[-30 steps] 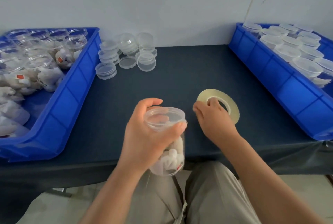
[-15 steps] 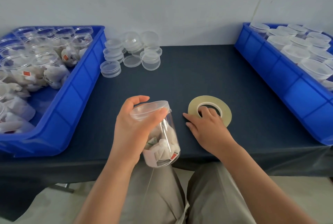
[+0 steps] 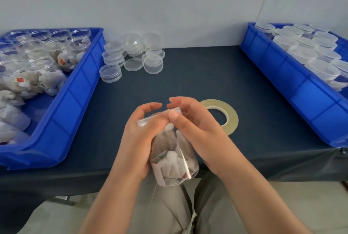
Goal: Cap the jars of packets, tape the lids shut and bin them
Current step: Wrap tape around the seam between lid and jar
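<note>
A clear jar of white packets (image 3: pixel 174 160) with its lid on is tilted over the table's front edge. My left hand (image 3: pixel 141 139) grips it round the lid and upper wall. My right hand (image 3: pixel 194 126) is curled over the lid's right side, thumb pressing on the rim. A strip of clear tape (image 3: pixel 185 162) runs down the jar's side. The tape roll (image 3: pixel 228 119) lies flat on the dark table just right of my right hand, with neither hand on it.
A blue bin (image 3: pixel 62 113) on the left holds open jars of packets. Stacks of loose clear lids (image 3: pixel 131 55) stand at the back of the table (image 3: pixel 197 75). A blue bin (image 3: pixel 293 83) on the right holds several capped jars.
My right hand left the tape roll and came onto the jar's lid. The jar has tilted further toward me in my left hand, and a tape strip now shows on its side.
</note>
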{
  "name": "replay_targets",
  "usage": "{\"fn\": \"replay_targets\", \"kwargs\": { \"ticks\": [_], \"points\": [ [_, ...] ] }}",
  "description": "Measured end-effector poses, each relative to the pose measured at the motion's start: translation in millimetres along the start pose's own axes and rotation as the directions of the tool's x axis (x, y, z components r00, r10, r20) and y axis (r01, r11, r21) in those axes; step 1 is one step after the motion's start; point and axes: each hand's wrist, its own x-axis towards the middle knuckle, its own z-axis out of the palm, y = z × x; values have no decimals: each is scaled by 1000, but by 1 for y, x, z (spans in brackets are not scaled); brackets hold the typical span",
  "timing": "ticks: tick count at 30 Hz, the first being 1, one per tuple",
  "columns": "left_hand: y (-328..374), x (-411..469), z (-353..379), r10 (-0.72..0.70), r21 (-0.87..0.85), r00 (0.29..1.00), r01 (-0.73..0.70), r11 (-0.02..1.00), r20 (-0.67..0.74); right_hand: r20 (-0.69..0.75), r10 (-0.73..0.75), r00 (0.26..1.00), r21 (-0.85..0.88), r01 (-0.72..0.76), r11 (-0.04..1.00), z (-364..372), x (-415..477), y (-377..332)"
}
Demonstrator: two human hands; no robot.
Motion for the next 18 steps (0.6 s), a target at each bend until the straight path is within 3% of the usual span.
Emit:
{"fn": "replay_targets", "kwargs": {
  "ticks": [4, 7, 13, 18],
  "points": [
    [0, 0, -2, -18, -75, 996, 25, 997, 85, 59, 57, 997, 230, -69, 971, -1, -2, 2],
    [-2, 1, -3, -18, -77, 995, 25, 997, 98, 83, 39, 996, 303, -62, 951, 2, -3, 7],
    [-2, 2, 0, -18, -133, 998, 27, 991, 66, 16, 1, 1000, 230, -5, 973, 7, -3, 15],
    [-4, 1, 3, 23, -38, 998, -21, 999, 54, -22, -36, 999, 185, 39, 982, 7, 0, 22]
  ]
}}
